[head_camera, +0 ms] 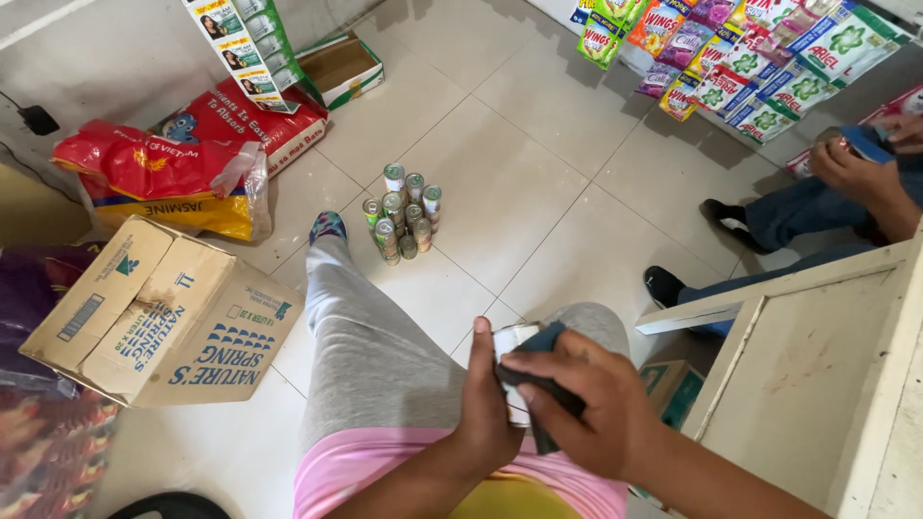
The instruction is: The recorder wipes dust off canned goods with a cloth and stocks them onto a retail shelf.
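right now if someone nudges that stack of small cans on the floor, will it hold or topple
The stack of cans would probably topple: the small cylinders sit in tiers with nothing bracing them. Fallen cans would likely roll across the smooth floor tiles. Each looks rigid, and probably heavy for its size if full.

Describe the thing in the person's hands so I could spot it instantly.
Start at the grey trouser leg stretched over the tiled floor, then follow it back to the lap. There the left hand holds a small white can while the right hand presses a dark cloth on it; the other cans stand on the floor.
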